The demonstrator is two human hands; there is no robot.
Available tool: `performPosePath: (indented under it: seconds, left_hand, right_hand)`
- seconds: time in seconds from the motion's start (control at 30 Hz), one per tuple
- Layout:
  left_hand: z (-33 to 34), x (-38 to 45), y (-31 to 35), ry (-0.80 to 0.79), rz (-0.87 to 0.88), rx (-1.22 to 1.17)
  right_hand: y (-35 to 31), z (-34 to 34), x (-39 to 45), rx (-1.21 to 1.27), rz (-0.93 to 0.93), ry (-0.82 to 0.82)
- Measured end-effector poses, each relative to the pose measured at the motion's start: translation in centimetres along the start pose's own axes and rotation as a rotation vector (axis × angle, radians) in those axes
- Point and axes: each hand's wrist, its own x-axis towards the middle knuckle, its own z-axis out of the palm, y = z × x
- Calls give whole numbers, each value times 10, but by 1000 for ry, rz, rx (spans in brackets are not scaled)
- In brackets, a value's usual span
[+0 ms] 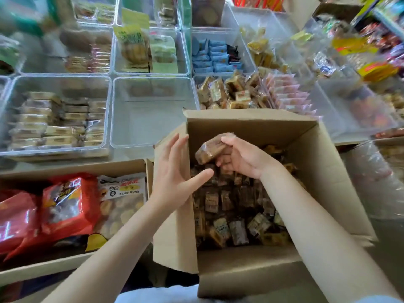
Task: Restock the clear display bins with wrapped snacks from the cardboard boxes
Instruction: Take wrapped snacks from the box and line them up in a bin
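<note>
Head view: the right hand (238, 158) grips a brown clear-wrapped snack (211, 149) above the open cardboard box (251, 125), while the left hand (177, 169) hovers open-fingered beside it. A loose grip on slick wrapping could drop it short of the empty clear plastic bin (131, 136).

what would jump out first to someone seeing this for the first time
The right hand holds a brown wrapped snack above the open cardboard box full of snacks at centre. The left hand is open beside the box's left wall. Just beyond sits an empty clear bin, flanked by stocked ones.
</note>
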Motion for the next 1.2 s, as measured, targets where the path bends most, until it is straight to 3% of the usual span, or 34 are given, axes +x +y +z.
performPosePath:
  seconds: [0.13, 0.23, 0.37, 0.53, 0.6, 0.67, 0.77, 0.97, 1.2]
  left_hand:
    - [-27, 18, 16, 105, 141, -114]
    - [-67, 37, 17, 218, 142, -208]
    - [-140, 55, -11, 236, 90, -173]
    - [-225, 65, -68, 190, -13, -297]
    - [-255, 73, -95, 216, -49, -327]
    - [-287, 87, -134, 267, -79, -207]
    - [-337, 111, -212, 351, -183, 186]
    - [-371, 126, -311, 36, -293, 821]
    - [-371, 122, -320, 166, -237, 679]
  right_hand:
    - [-20, 43, -6, 106, -163, -113]
    - [-35, 82, 4, -75, -124, -91]
    - [-60, 132, 32, -481, -197, 142]
    - [-64, 213, 99, -539, -309, 19]
    - [-59, 250, 135, -493, -328, 47]
    - [-55, 279, 172, -525, -329, 126]
    - [-53, 306, 224, -666, -350, 280]
    - [-63, 340, 306, -984, -407, 524]
    - [-74, 366, 423, -1141, -407, 583]
